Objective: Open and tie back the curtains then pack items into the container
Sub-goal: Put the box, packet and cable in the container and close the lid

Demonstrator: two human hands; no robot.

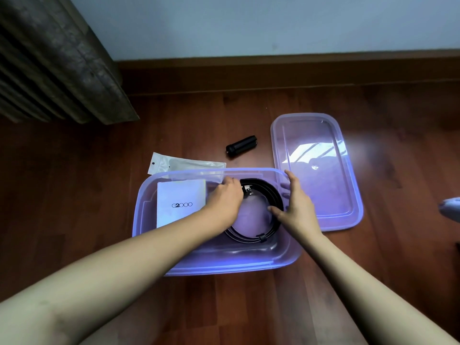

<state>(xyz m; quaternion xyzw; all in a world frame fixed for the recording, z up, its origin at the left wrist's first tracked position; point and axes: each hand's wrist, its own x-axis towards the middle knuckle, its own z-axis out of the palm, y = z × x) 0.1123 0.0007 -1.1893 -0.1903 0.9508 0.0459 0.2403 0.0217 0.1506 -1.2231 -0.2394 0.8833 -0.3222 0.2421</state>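
Note:
A translucent purple container (224, 265) sits open on the wooden floor. Inside it lie a white G2000 booklet (180, 202) on the left and a coiled black belt (268, 195) on the right. My left hand (225, 197) reaches into the container, its fingers curled on the belt near the buckle. My right hand (296, 202) rests on the belt's right side, fingers spread, thumb touching the coil. The container's lid (318, 170) lies flat on the floor to the right. A dark curtain (57, 58) hangs at the upper left.
A small black cylindrical object (241, 146) lies on the floor behind the container. A clear zip bag (181, 165) rests against the container's far rim. A brown baseboard (273, 73) and pale wall run along the back. A pale object (451, 207) shows at the right edge.

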